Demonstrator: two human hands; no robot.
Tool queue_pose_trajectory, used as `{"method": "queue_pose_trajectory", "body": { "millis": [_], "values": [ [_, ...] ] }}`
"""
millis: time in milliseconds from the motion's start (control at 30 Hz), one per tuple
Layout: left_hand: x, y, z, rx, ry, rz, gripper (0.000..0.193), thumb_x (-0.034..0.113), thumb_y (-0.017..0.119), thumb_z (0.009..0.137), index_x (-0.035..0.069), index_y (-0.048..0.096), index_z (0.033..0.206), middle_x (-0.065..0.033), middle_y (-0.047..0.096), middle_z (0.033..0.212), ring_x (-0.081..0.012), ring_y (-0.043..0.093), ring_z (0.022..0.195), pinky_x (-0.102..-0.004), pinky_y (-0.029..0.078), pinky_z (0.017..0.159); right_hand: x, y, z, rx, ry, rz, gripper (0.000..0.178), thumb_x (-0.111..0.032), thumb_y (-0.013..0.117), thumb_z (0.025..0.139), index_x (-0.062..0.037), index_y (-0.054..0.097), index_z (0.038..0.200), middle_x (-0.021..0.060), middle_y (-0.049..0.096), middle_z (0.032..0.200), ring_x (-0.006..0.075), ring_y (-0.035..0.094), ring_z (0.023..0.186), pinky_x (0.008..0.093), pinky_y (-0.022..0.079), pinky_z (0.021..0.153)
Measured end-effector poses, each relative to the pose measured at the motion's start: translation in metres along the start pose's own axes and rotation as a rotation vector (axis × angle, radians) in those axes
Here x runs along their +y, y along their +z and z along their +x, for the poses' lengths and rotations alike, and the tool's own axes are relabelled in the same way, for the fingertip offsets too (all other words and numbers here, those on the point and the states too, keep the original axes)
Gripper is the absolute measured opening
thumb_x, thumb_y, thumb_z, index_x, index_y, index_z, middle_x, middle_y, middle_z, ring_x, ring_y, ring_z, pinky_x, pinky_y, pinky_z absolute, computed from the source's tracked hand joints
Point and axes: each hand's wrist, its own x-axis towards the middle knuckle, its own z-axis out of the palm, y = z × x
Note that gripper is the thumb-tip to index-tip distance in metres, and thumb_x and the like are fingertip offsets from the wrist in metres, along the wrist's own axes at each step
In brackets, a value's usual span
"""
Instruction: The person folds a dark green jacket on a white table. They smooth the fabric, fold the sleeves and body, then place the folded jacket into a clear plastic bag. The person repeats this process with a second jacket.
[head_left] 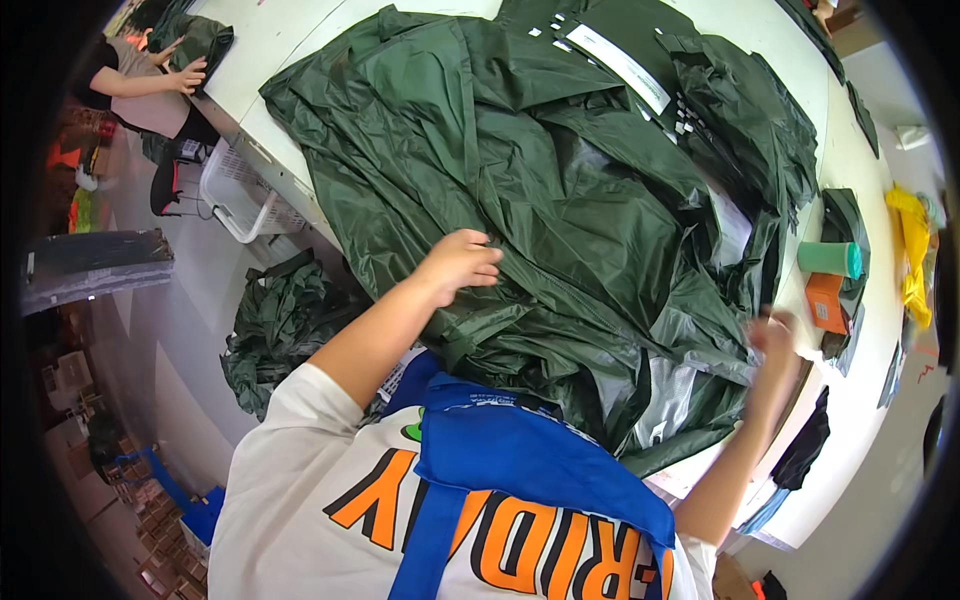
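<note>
A large heap of thin, shiny dark green fabric point(400, 150) lies crumpled over the white table in front of me. My left hand point(465, 265) is over its near left part, fingers curled in; whether cloth is pinched between them is hard to see. At the right edge of the heap is my right hand point(775, 335), smeared by motion, so its fingers do not read clearly. A white printed strip point(620, 68) rests on the fabric's far side, with several small white tags around it. Pale grey lining shows among the folds near my right forearm.
A green cylinder point(830, 260) and an orange box point(827, 302) stand at the right. More green fabric point(285, 320) is piled below the table's left edge, near a white plastic basket point(240, 195). At the far left, another person's hands point(188, 77) touch green cloth. Yellow cloth point(908, 250) hangs far right.
</note>
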Motion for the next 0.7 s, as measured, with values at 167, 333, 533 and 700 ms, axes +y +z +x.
{"method": "queue_pose_trajectory", "body": {
  "millis": [167, 333, 533, 700],
  "values": [
    [-0.001, 0.020, 0.022, 0.005, -0.009, 0.240, 0.035, 0.011, 0.064, 0.089, 0.001, 0.049, 0.118, -0.0087, 0.060, 0.099, -0.0159, 0.062, 0.077, -0.0261, 0.054, 0.061, -0.059, 0.156, 0.033, -0.196, -0.531, -0.398, 0.035, -0.019, 0.070, 0.079, -0.0046, 0.059, 0.109, 0.0184, 0.061, 0.111, 0.0343, 0.064, 0.094, 0.0421, 0.052, 0.079],
    [0.012, 0.029, -0.026, -0.157, 0.232, -0.312, 0.018, 0.007, 0.058, 0.091, 0.004, 0.052, 0.108, -0.0036, 0.060, 0.094, -0.0122, 0.059, 0.075, -0.0241, 0.051, 0.055, -0.037, 0.166, 0.080, -0.446, -0.270, -0.183, 0.017, -0.018, 0.067, 0.084, -0.0019, 0.063, 0.086, 0.0049, 0.062, 0.078, 0.0191, 0.060, 0.072, 0.0321, 0.047, 0.065],
    [0.015, 0.051, -0.037, 0.065, 0.515, -0.506, 0.028, 0.002, 0.061, 0.088, 0.007, 0.047, 0.112, -0.0046, 0.056, 0.100, -0.0119, 0.057, 0.076, -0.0252, 0.053, 0.061, -0.071, 0.136, 0.063, -0.617, -0.002, 0.475, 0.012, -0.013, 0.064, 0.089, -0.0025, 0.061, 0.093, -0.0068, 0.054, 0.079, 0.0031, 0.046, 0.073, 0.0195, 0.038, 0.069],
    [0.019, 0.053, -0.043, 0.161, 0.543, -0.308, 0.027, 0.002, 0.060, 0.088, 0.006, 0.045, 0.110, -0.0060, 0.058, 0.099, -0.0132, 0.058, 0.083, -0.0280, 0.052, 0.070, -0.068, 0.145, 0.056, -0.586, 0.011, 0.524, 0.011, -0.013, 0.063, 0.090, -0.0027, 0.061, 0.093, -0.0066, 0.055, 0.079, 0.0025, 0.047, 0.072, 0.0189, 0.038, 0.067]
  ]
}}
